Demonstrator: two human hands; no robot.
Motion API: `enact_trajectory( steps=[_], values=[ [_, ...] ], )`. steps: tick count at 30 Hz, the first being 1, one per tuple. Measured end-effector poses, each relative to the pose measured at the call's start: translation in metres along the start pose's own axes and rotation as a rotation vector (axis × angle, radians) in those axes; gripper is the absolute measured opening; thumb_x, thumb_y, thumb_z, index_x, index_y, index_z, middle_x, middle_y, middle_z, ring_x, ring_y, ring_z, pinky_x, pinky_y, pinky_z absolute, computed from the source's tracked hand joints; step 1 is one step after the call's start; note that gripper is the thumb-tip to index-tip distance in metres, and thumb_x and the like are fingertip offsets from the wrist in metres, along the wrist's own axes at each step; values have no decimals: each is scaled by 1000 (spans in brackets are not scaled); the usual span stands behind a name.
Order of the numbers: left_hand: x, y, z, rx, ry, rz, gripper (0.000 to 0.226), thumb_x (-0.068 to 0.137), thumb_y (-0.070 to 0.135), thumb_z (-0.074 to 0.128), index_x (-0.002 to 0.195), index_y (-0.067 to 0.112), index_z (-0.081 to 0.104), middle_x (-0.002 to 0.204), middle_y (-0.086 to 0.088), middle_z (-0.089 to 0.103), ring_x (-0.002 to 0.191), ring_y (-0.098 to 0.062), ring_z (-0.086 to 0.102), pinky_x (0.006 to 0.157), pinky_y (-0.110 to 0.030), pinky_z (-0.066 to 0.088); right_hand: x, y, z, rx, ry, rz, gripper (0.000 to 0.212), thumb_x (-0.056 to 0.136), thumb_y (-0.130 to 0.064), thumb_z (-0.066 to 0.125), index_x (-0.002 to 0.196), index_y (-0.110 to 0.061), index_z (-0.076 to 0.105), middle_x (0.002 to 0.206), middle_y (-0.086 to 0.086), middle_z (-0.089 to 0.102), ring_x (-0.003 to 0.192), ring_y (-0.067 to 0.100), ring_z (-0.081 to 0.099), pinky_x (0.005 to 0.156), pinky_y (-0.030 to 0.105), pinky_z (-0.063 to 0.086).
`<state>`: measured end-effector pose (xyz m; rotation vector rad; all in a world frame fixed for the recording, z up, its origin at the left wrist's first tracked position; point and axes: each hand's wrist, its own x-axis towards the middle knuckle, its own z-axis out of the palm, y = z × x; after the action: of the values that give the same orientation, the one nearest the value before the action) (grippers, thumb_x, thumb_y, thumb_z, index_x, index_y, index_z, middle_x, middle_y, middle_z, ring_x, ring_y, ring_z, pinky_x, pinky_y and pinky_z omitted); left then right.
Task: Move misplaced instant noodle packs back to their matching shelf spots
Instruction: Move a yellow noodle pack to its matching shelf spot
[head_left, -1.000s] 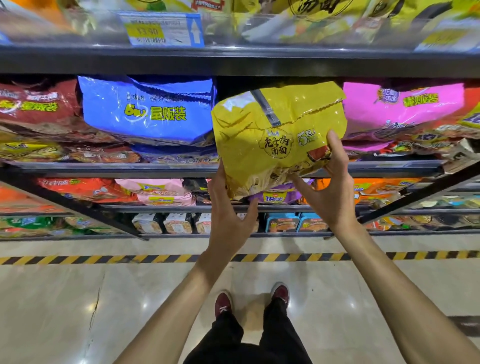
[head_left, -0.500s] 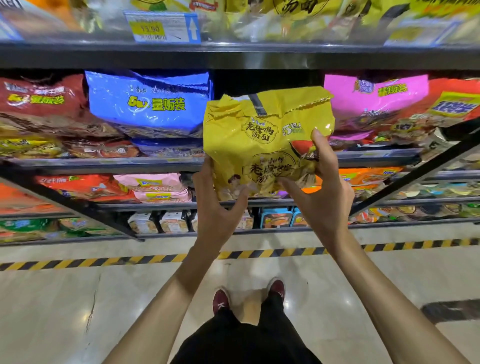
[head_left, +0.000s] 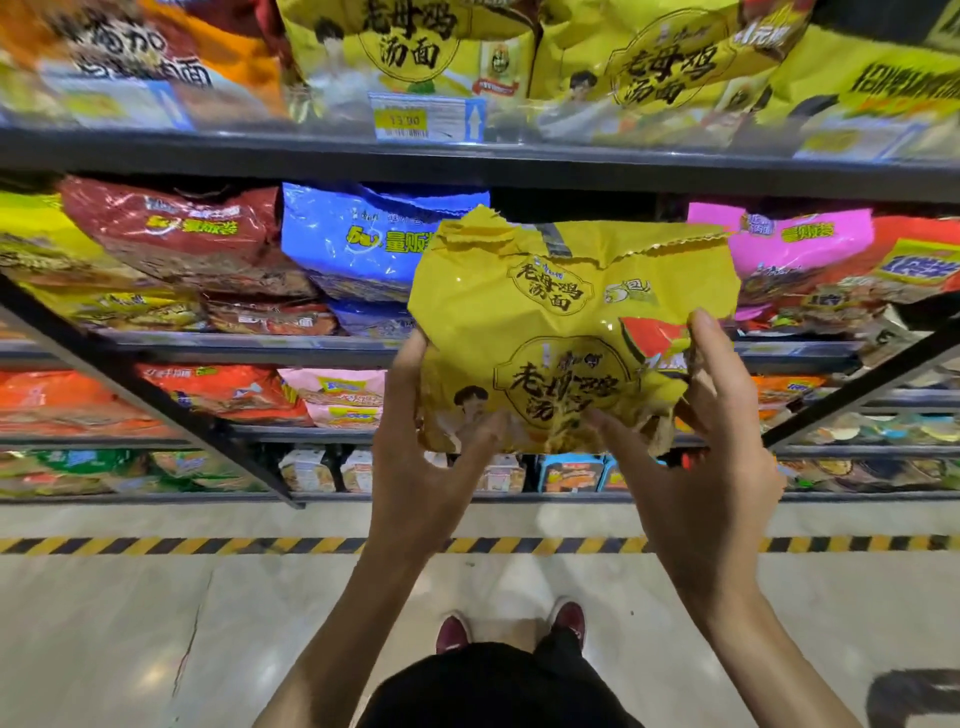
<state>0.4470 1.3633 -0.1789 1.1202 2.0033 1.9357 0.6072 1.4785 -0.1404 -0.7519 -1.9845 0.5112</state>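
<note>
Before shelves (head_left: 519, 169), yellow pack (head_left: 545, 332) drawn nearer; left hand (head_left: 421, 467), right hand (head_left: 696, 457) gripping.

We hold the noodle pack (head_left: 566, 332) in front of the second shelf (head_left: 260, 345), our left hand (head_left: 421, 467) at its lower left corner, our right hand (head_left: 711, 447) at its lower right. Above, on the top shelf (head_left: 571, 171), packs (head_left: 410, 47) stand behind a price tag (head_left: 428, 119). Below, what seem to be cup noodles (head_left: 311, 470) sit on the lowest shelf (head_left: 415, 497), behind the floor tape (head_left: 260, 545).
</note>
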Motion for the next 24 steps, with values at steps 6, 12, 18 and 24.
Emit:
enact_trajectory(
  steps=[6, 12, 18, 24],
  values=[
    [16, 18, -28, -19, 77, 17, 87, 88, 11, 76, 156, 26, 23, 160, -13, 36, 147, -30, 42, 114, -52, 42, 25, -37, 6, 129, -11, 58, 87, 75, -36, 86, 147, -46, 39, 141, -42, 42, 124, -11, 53, 104, 25, 47],
    [24, 31, -50, -1, 139, 89, 86, 88, 5, 76, 150, 39, 27, 161, -4, 37, 149, -25, 38, 117, -55, 38, 32, -57, 20, 195, -51, 49, 82, 79, -34, 83, 143, -54, 35, 142, -44, 39, 128, -14, 47, 105, 16, 40],
    [37, 41, -68, -33, 125, 146, 79, 92, 3, 70, 147, 46, 33, 155, -3, 44, 145, -28, 43, 115, -58, 39, 46, -70, 22, 174, -141, -52, 84, 82, -36, 76, 147, -56, 28, 147, -41, 37, 133, -4, 49, 108, 23, 41],
    [71, 68, -83, 1, 134, 251, 77, 94, 11, 68, 151, 45, 28, 159, -6, 38, 149, -30, 37, 117, -59, 35, 86, -94, 18, 247, -77, -216, 85, 83, -19, 80, 150, -37, 33, 150, -25, 42, 135, 7, 50, 110, 39, 45]
  ],
)
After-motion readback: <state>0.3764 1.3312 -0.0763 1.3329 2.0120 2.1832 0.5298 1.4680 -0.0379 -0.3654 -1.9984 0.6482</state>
